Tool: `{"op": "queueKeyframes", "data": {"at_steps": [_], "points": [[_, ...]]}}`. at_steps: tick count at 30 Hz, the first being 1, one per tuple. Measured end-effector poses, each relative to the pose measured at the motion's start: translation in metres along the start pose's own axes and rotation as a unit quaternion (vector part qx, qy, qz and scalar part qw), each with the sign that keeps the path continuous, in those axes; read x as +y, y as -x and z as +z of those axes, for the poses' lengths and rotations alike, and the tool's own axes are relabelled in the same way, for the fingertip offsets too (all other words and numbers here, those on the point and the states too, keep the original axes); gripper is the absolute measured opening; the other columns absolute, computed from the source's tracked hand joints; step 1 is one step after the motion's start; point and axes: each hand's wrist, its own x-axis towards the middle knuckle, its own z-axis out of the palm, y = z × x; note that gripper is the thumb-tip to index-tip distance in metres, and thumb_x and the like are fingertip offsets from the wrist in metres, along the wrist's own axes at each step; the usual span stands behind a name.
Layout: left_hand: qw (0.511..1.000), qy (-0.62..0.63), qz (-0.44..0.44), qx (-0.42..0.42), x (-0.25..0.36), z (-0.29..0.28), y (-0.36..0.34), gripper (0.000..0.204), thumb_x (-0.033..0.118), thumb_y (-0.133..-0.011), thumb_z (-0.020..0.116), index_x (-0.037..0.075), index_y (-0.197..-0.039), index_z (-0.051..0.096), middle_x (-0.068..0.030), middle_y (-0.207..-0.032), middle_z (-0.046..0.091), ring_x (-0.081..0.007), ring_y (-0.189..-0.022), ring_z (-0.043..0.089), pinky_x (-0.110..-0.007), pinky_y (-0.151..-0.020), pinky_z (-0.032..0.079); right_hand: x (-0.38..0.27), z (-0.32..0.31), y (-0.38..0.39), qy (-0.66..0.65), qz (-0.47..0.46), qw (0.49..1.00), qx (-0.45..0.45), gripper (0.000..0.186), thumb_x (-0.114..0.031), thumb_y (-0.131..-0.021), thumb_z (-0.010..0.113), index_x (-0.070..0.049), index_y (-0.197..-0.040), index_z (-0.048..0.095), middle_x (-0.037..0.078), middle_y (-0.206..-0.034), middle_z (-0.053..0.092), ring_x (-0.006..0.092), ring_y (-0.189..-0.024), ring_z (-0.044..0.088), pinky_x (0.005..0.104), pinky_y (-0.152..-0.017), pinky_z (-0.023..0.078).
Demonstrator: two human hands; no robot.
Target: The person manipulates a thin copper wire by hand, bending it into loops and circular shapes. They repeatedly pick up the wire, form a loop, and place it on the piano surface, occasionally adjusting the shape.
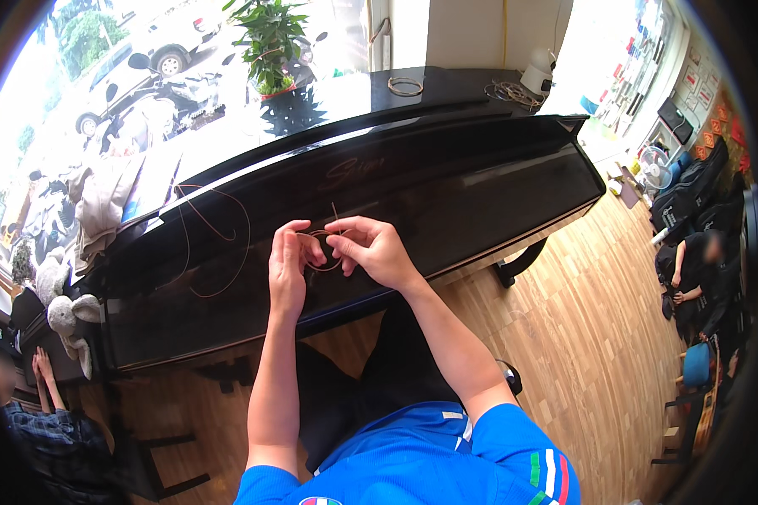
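Over the dark closed front of a black piano [480,181], both hands meet around a small coil of thin copper-coloured wire [334,211]. Its short straight end sticks up above my right fingers. My right hand [377,251] pinches the wire between thumb and fingers. My left hand [288,263] has its fingers curled around the other side of the loop. Part of the coil is hidden by the fingers. To the left, a loose length of similar wire [246,244] arcs across the piano's front in wide loops.
On the piano top are a potted plant [269,50], a ring of coiled wire [405,87] and a wire tangle [514,94]. Grey plush toys [61,311] sit at the left end. One person [50,421] sits at lower left, another [699,269] at far right.
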Motion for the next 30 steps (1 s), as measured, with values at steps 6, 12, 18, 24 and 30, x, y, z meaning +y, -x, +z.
{"op": "queueKeyframes", "data": {"at_steps": [6, 12, 18, 24, 30], "points": [[0.998, -0.059, -0.008, 0.018, 0.003, 0.004, 0.003, 0.027, 0.011, -0.099, 0.062, 0.001, -0.123, 0.059, -0.0076, -0.094, 0.071, -0.0118, -0.083, 0.066, -0.024, -0.075, 0.051, 0.000, -0.002, -0.003, 0.015, -0.058, 0.991, 0.123, 0.036, -0.011, -0.093, 0.070, 0.003, -0.123, 0.055, 0.010, -0.077, 0.069, 0.0068, -0.054, 0.059, 0.0208, -0.049, 0.049], [0.996, -0.089, -0.010, 0.016, 0.003, 0.005, 0.005, 0.023, 0.009, -0.095, 0.067, -0.001, -0.117, 0.066, -0.0093, -0.100, 0.074, -0.0118, -0.086, 0.069, -0.023, -0.073, 0.052, 0.000, 0.004, 0.003, 0.224, -0.109, 0.955, 0.163, 0.019, -0.009, -0.091, 0.070, -0.001, -0.108, 0.073, 0.010, -0.089, 0.074, 0.0134, -0.057, 0.065, 0.0257, -0.051, 0.051], [0.996, -0.087, -0.011, 0.009, 0.002, 0.005, 0.007, 0.024, 0.006, -0.093, 0.069, -0.001, -0.116, 0.066, -0.0090, -0.099, 0.074, -0.0130, -0.084, 0.071, -0.023, -0.071, 0.054, 0.005, 0.007, 0.002, 0.336, -0.196, 0.901, 0.193, 0.026, -0.006, -0.091, 0.068, -0.004, -0.117, 0.069, 0.017, -0.090, 0.072, 0.0314, -0.077, 0.071, 0.0353, -0.063, 0.057], [0.996, -0.089, -0.017, 0.006, 0.005, 0.006, 0.007, 0.024, 0.005, -0.093, 0.069, -0.002, -0.116, 0.066, -0.0094, -0.098, 0.073, -0.0141, -0.083, 0.071, -0.023, -0.071, 0.055, 0.012, 0.000, 0.001, 0.463, -0.281, 0.826, 0.156, 0.023, -0.005, -0.091, 0.066, -0.005, -0.114, 0.069, 0.015, -0.091, 0.070, 0.0321, -0.076, 0.070, 0.0369, -0.062, 0.056], [0.991, -0.124, 0.033, 0.027, -0.001, 0.006, 0.006, 0.021, 0.006, -0.095, 0.067, 0.000, -0.114, 0.068, -0.0076, -0.097, 0.072, -0.0109, -0.082, 0.068, -0.023, -0.072, 0.054, 0.006, -0.009, -0.004, 0.317, -0.229, 0.916, 0.086, 0.018, -0.007, -0.093, 0.066, -0.001, -0.109, 0.070, 0.009, -0.086, 0.070, 0.0184, -0.062, 0.065, 0.0282, -0.056, 0.053]]}}
